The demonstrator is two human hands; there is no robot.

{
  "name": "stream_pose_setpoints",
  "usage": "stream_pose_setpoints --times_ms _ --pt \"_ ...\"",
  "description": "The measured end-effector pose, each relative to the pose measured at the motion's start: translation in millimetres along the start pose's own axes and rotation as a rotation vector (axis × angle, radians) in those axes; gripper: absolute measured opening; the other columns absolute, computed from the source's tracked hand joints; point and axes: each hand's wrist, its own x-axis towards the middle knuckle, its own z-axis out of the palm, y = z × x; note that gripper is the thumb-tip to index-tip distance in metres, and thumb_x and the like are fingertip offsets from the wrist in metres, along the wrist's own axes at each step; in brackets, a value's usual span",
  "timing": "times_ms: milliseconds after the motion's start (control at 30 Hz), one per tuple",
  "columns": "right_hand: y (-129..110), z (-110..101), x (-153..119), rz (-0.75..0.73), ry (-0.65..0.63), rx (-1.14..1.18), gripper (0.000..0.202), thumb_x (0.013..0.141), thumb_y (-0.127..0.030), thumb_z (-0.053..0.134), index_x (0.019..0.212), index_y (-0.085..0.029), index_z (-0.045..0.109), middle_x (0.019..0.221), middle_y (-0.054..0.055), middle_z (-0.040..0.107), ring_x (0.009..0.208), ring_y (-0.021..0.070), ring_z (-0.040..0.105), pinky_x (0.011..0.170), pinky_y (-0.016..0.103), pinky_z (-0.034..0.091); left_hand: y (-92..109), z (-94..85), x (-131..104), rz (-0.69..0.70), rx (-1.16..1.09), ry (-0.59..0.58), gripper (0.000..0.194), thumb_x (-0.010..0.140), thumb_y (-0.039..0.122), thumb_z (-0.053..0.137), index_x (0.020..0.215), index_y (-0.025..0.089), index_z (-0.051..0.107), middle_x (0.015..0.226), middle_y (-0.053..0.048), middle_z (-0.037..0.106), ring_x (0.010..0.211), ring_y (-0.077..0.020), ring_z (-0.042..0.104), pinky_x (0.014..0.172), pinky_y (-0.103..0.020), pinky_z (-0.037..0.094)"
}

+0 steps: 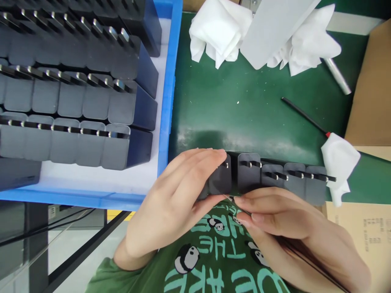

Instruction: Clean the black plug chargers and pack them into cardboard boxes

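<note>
Several dark grey plug adapters with metal prongs stand in a row along the near edge of the green table. My left hand is wrapped over the left end of the row, gripping a dark adapter. A small gap separates it from the adapter to its right. My right hand pinches a thin dark tool, whose fine tip points toward the near side of the adapter in my left hand. The tool's rear part runs back under my right hand.
A blue tray with rows of dark adapters is at the left. White crumpled cloths lie at the back around a grey panel. A black stick and another cloth are at the right, beside cardboard.
</note>
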Motion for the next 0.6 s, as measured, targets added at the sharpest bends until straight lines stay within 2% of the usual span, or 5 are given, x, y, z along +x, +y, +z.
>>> stream_pose_setpoints --times_ms 133,233,300,467,600 --pt "-3 9 -5 0.051 0.090 0.005 0.016 0.085 -0.003 0.069 0.085 -0.017 0.063 0.089 0.004 0.077 0.083 0.0141 0.076 0.078 0.022 0.067 -1 1.1 0 0.020 -0.037 0.028 0.059 0.093 0.022 0.070 0.148 0.014 0.047 0.132 -0.011 0.067 0.126 -0.0243 0.062 0.112 -0.037 0.053" --pt "-4 14 -8 0.093 0.138 0.020 0.016 0.085 -0.003 0.069 0.085 -0.018 0.063 0.090 0.003 0.077 0.084 0.0135 0.076 0.079 0.023 0.067 -3 2.4 0 0.032 -0.051 0.039 0.059 0.093 0.023 0.071 0.146 0.011 0.049 0.132 -0.011 0.067 0.127 -0.0226 0.061 0.115 -0.033 0.050" --pt "-4 16 -9 0.102 0.139 0.027 0.017 0.085 -0.003 0.069 0.085 -0.018 0.062 0.090 0.003 0.077 0.085 0.0135 0.076 0.080 0.023 0.067 -4 2.6 -1 0.039 -0.050 0.035 0.058 0.093 0.021 0.071 0.145 0.008 0.050 0.132 -0.012 0.067 0.128 -0.0214 0.060 0.116 -0.031 0.048" --pt "-4 15 -11 0.107 0.123 0.052 0.016 0.085 -0.002 0.069 0.087 -0.016 0.062 0.091 0.004 0.077 0.088 0.0125 0.075 0.086 0.022 0.065 -3 1.6 0 0.022 -0.044 0.026 0.059 0.094 0.022 0.069 0.148 0.015 0.047 0.132 -0.010 0.067 0.127 -0.0239 0.062 0.112 -0.037 0.053" --pt "-2 14 -10 0.109 0.115 0.046 0.017 0.085 -0.003 0.069 0.086 -0.018 0.062 0.091 0.004 0.077 0.088 0.0127 0.075 0.085 0.021 0.065 -3 1.3 0 0.021 -0.035 0.022 0.060 0.093 0.023 0.070 0.148 0.016 0.047 0.132 -0.009 0.068 0.126 -0.0238 0.063 0.112 -0.035 0.053"
